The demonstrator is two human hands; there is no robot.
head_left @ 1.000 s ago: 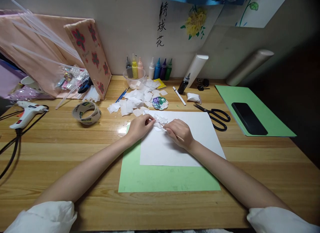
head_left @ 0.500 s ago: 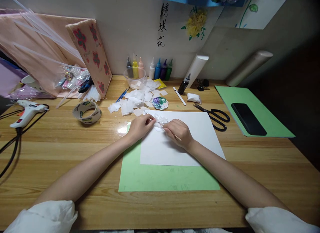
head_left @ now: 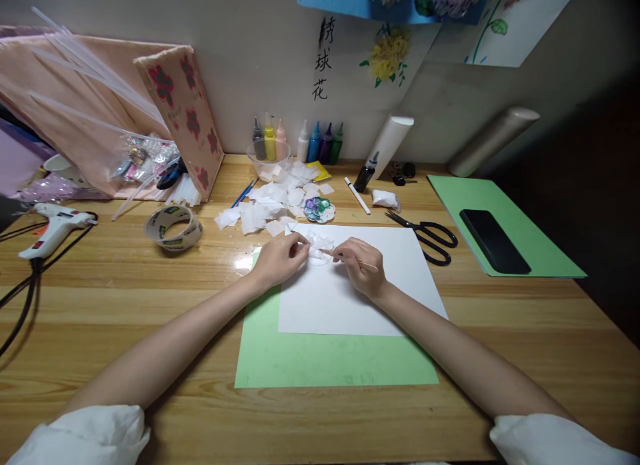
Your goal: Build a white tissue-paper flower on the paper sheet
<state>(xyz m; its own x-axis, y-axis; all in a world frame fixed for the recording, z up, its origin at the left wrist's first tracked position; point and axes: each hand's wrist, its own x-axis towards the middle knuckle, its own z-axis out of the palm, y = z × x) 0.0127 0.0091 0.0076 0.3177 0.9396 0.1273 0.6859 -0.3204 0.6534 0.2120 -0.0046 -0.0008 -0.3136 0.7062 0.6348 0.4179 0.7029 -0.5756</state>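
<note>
My right hand (head_left: 361,264) is closed round a thin wooden stick (head_left: 369,267), whose tip points left at a cluster of crumpled white paper pieces (head_left: 320,242). That cluster lies on a white sheet (head_left: 350,305), near its upper left part. At the cluster's left edge is my left hand (head_left: 284,257), thumb and fingers drawn together; what they pinch, if anything, is too small to make out. Under the white sheet lies a green sheet (head_left: 335,362). Just beyond the cluster sits a painted purple and green flower cutout (head_left: 319,210).
Loose white paper squares (head_left: 270,198) are heaped behind my left hand. Black scissors (head_left: 433,242) and a black phone (head_left: 494,242) lie to the right. On the left are a tape roll (head_left: 173,228) and a glue gun (head_left: 55,228). Paint bottles (head_left: 314,144) line the wall.
My right hand has turned and its fingers have shifted, so more of the wooden stick shows. The left hand stays beside the paper cluster. The whole view has shifted slightly.
</note>
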